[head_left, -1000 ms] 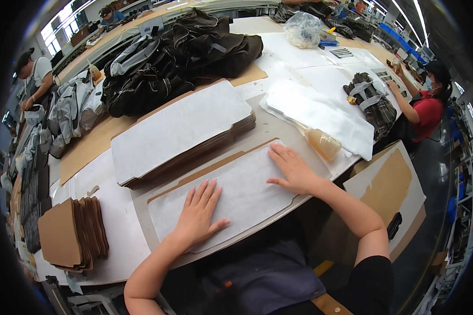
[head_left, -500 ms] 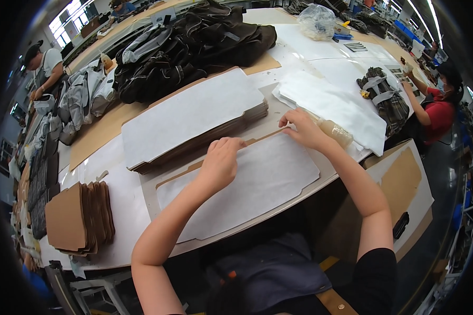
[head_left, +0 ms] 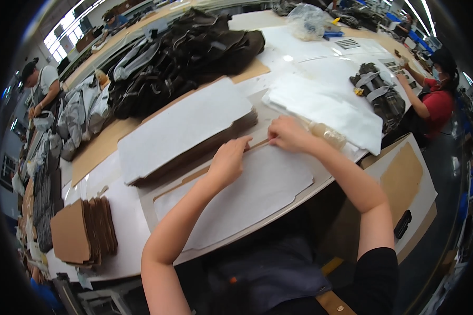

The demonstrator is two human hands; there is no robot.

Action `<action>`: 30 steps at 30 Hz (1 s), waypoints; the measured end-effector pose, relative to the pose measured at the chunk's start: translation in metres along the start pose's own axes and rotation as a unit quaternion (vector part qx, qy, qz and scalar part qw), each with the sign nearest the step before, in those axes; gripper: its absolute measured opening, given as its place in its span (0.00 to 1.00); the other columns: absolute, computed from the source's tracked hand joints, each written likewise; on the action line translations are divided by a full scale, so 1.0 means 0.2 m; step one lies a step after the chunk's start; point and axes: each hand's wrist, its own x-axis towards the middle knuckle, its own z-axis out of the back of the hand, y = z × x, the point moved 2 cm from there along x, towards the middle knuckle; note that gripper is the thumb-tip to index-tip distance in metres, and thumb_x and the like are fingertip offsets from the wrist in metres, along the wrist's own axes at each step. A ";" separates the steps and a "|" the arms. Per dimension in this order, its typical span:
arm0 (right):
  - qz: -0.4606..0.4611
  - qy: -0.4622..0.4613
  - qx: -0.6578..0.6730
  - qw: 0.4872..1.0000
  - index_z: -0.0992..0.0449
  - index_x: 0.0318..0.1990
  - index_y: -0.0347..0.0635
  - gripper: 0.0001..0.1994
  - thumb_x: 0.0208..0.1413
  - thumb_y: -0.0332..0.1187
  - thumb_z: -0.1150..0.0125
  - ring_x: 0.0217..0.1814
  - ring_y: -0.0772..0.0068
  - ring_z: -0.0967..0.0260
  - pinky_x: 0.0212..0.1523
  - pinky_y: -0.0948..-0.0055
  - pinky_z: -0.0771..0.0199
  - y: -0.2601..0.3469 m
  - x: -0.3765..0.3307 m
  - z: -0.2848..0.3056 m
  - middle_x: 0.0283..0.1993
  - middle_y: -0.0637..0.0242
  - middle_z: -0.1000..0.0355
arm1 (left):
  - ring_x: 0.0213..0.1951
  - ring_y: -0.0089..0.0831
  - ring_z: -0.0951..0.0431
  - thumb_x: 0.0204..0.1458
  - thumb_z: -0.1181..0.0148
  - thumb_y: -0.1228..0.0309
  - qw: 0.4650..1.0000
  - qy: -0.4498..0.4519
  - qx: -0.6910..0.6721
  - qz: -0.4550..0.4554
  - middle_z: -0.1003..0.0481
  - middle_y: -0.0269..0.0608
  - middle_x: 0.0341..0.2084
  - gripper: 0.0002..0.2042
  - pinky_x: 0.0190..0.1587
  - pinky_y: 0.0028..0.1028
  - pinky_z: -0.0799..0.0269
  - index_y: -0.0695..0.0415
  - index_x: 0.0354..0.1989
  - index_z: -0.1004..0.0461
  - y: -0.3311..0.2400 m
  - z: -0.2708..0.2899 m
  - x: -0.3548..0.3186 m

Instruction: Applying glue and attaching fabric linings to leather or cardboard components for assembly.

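Note:
A long white sheet with notched corners [head_left: 252, 194] lies flat in front of me, and a brown cardboard strip [head_left: 186, 178] shows along its far edge. At the middle of that edge, my left hand [head_left: 228, 164] has its fingers bent together on the border. My right hand [head_left: 289, 135] pinches the same edge a little farther right; its fingertips are partly hidden. Just beyond both hands stands a stack of white-topped brown cardboard panels [head_left: 186, 131] of similar shape. Under the sheet lies a grey board [head_left: 147, 197].
Small brown cardboard pieces [head_left: 71, 233] are stacked at the left. Dark bags [head_left: 189, 58] are heaped at the back. White sheets [head_left: 326, 110] and a tape roll [head_left: 328, 134] lie right. A co-worker in red [head_left: 439, 100] works at far right, another person [head_left: 42, 84] at far left.
My right hand has moved left along the far edge, closer to my left hand, and its fingers have closed more. The view has shifted slightly.

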 end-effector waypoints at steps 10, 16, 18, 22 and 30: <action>0.116 -0.161 -0.143 0.970 0.25 0.33 0.42 0.05 0.49 0.30 0.38 0.52 0.61 0.35 0.54 0.63 0.39 0.19 -0.21 -0.05 0.42 0.64 0.31 | 0.47 0.44 0.24 0.49 0.46 0.84 0.989 -0.031 0.100 -0.104 0.23 0.41 0.40 0.16 0.51 0.39 0.32 0.55 0.45 0.21 -0.02 -0.05 -0.02; 0.169 -0.207 -0.186 0.945 0.26 0.34 0.43 0.05 0.49 0.29 0.41 0.52 0.64 0.35 0.54 0.67 0.39 0.27 -0.20 0.02 0.44 0.64 0.31 | 0.40 0.43 0.24 0.56 0.37 0.73 0.996 -0.080 0.027 -0.039 0.23 0.43 0.36 0.08 0.45 0.38 0.30 0.58 0.43 0.21 0.01 -0.04 0.14; 0.157 -0.189 -0.187 0.951 0.26 0.35 0.44 0.03 0.54 0.31 0.41 0.53 0.65 0.35 0.56 0.64 0.40 0.24 -0.24 0.01 0.47 0.66 0.31 | 0.39 0.41 0.24 0.54 0.35 0.71 0.999 -0.034 0.011 -0.016 0.23 0.43 0.35 0.08 0.43 0.38 0.29 0.59 0.40 0.20 0.03 -0.08 0.20; 0.150 -0.193 -0.192 0.950 0.26 0.34 0.43 0.02 0.54 0.29 0.42 0.54 0.66 0.35 0.57 0.64 0.40 0.26 -0.30 -0.01 0.47 0.66 0.31 | 0.36 0.40 0.24 0.51 0.31 0.65 0.997 0.025 -0.045 0.055 0.22 0.44 0.30 0.10 0.41 0.39 0.28 0.59 0.33 0.18 0.04 -0.11 0.21; 0.189 -0.012 -0.165 0.968 0.28 0.33 0.43 0.04 0.51 0.28 0.39 0.48 0.64 0.35 0.59 0.61 0.41 0.64 -0.55 0.13 0.35 0.65 0.33 | 0.36 0.43 0.22 0.53 0.32 0.66 0.997 0.021 0.004 0.072 0.21 0.45 0.29 0.09 0.40 0.39 0.27 0.60 0.33 0.19 0.06 -0.15 0.21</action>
